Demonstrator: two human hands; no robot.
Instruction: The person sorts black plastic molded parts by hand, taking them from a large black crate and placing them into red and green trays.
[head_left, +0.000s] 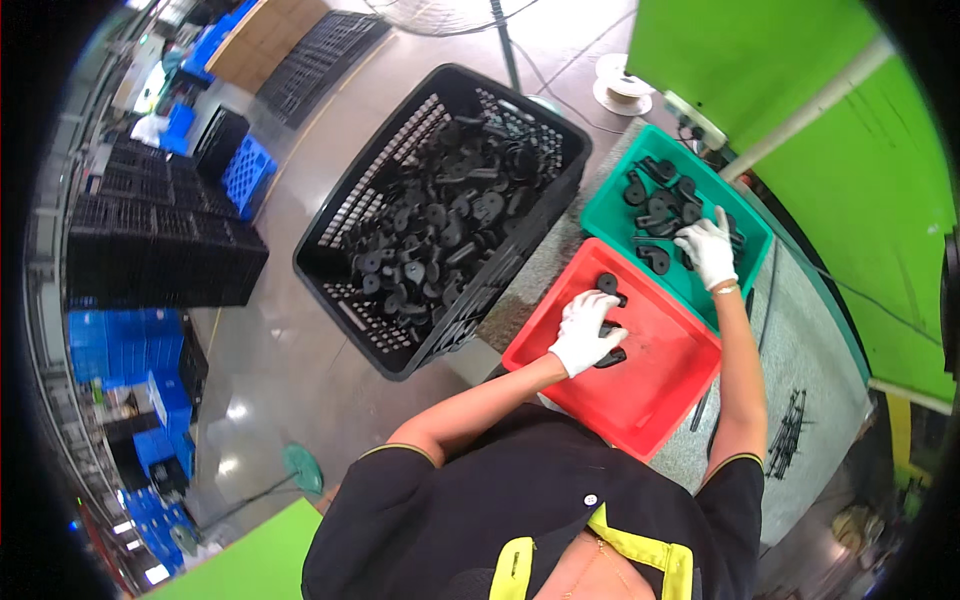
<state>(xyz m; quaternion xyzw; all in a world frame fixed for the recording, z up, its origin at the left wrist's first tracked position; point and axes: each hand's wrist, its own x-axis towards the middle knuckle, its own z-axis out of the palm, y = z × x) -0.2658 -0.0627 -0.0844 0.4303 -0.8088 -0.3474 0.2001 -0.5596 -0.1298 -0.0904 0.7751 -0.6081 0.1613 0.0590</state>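
A large black slatted crate (400, 215), heaped with black plastic parts, stands at the left within reach. The gloved left hand (585, 333) grasps a black part (612, 356) in the red tray (660, 385). Farther right, the gloved right hand (708, 250) rests spread on parts in the green tray (610, 215); whether it grips one is unclear.

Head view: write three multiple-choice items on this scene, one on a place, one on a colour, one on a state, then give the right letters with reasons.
1. Where is the right hand?
A. over the green tray
B. in the black crate
C. on the floor

2. What colour is the tray under the left hand?
A. blue
B. red
C. yellow

3. How full is the red tray?
A. heaped
B. nearly bare, a few black parts
C. covered by a lid

Answers:
1 A: the gloved hand rests among black parts in the green tray.
2 B: the tray below it is red.
3 B: only a few black parts lie near the hand, while the black crate is heaped.
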